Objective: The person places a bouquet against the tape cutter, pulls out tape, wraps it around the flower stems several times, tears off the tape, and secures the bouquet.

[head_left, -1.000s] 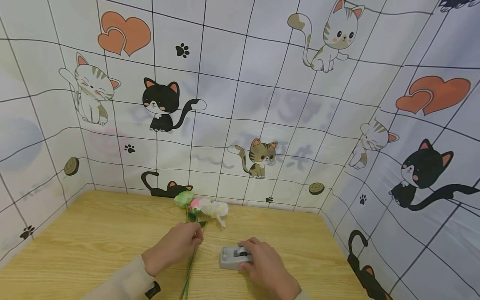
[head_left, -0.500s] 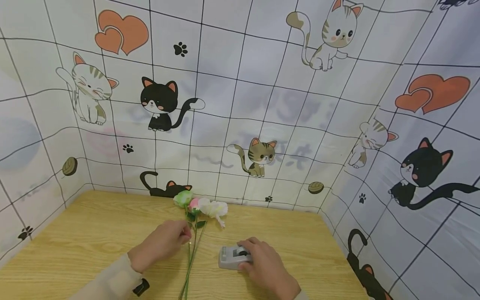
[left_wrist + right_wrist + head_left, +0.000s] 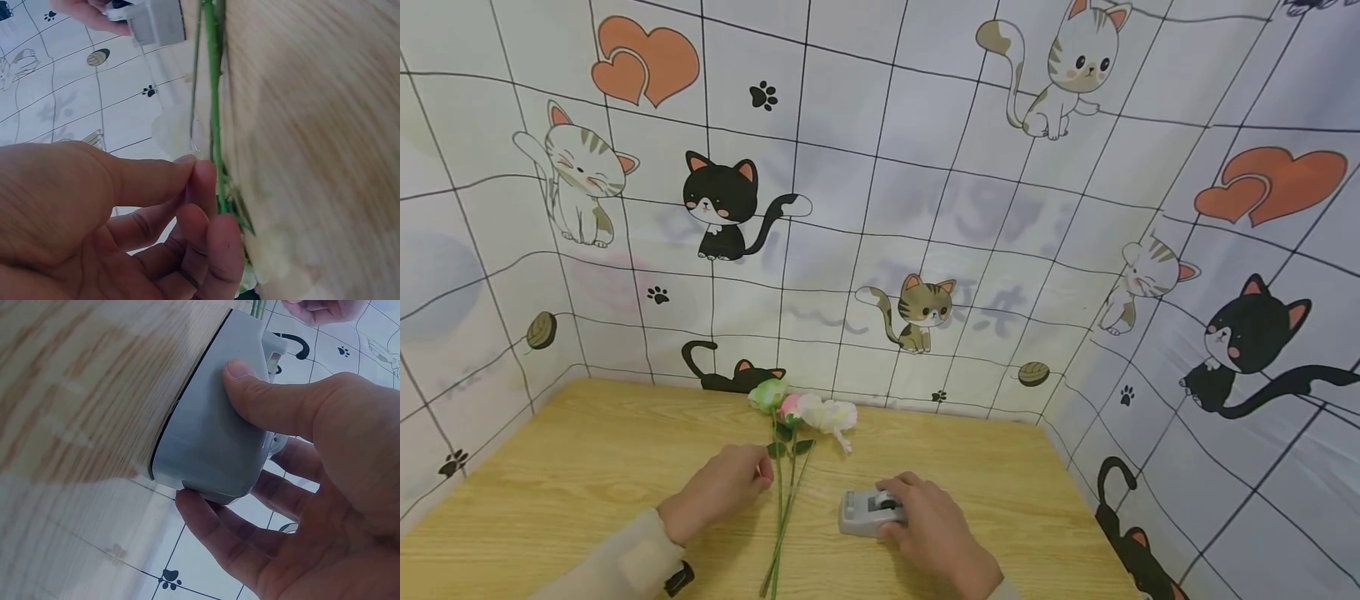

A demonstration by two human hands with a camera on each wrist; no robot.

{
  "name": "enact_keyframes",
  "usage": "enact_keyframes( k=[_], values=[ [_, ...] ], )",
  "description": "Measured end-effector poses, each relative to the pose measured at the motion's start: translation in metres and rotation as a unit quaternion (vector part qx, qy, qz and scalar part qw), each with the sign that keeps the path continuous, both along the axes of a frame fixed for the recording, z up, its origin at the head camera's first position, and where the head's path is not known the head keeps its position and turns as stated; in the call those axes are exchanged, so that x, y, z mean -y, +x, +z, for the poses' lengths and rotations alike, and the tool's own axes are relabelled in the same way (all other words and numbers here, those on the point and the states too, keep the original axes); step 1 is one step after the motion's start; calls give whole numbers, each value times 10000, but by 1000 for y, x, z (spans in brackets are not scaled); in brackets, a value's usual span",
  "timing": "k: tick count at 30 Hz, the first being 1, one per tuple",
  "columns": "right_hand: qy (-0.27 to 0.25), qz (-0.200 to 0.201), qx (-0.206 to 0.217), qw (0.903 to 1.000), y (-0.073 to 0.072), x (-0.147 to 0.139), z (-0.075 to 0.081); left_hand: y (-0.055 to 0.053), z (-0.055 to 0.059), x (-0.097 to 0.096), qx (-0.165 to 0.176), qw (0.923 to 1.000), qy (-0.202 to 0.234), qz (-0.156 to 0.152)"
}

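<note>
My right hand [image 3: 928, 521] grips a grey tape dispenser [image 3: 861, 512] that stands on the wooden table. In the right wrist view, the thumb lies on the side of the dispenser [image 3: 212, 419] and the fingers reach round it. My left hand [image 3: 726, 487] is left of the flower stems [image 3: 782, 521], with thumb and index finger pinched together. In the left wrist view, a thin, clear strip of tape [image 3: 195, 149] shows at those fingertips; it is hard to make out. Green, pink and white flowers [image 3: 831, 417] lie with their heads toward the back, stems crossing toward me.
The wooden table [image 3: 580, 467] meets a cloth backdrop [image 3: 850, 208] printed with cats and grid lines at its back and sides. A dark band [image 3: 680, 577] sits at the left wrist beside the light sleeve [image 3: 617, 558].
My left hand has moved left from over the flower stems to beside them, its fingers still pinched, and more of the leaves and stems shows. The right hand and dispenser have stayed put.
</note>
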State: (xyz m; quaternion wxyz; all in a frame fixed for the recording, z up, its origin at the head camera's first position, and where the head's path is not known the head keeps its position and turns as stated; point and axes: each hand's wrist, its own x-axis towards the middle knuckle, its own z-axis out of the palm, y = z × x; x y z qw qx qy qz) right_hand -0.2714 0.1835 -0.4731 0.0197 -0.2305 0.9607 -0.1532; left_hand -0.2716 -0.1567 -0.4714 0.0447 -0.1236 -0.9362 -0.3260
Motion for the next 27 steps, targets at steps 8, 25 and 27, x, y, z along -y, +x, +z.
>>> enact_keyframes(
  k=[8, 25, 27],
  values=[
    [-27, 9, -19, 10000, 1, 0, -1, -5, -14, -3, 106, 9999, -41, 95],
    [-72, -2, -76, 9999, 3, 1, -1, -5, -18, -9, 267, 9991, -203, 260],
    [-58, -30, -53, 10000, 3, 1, 0, -5, -18, -10, 279, 9989, -220, 297]
  ],
)
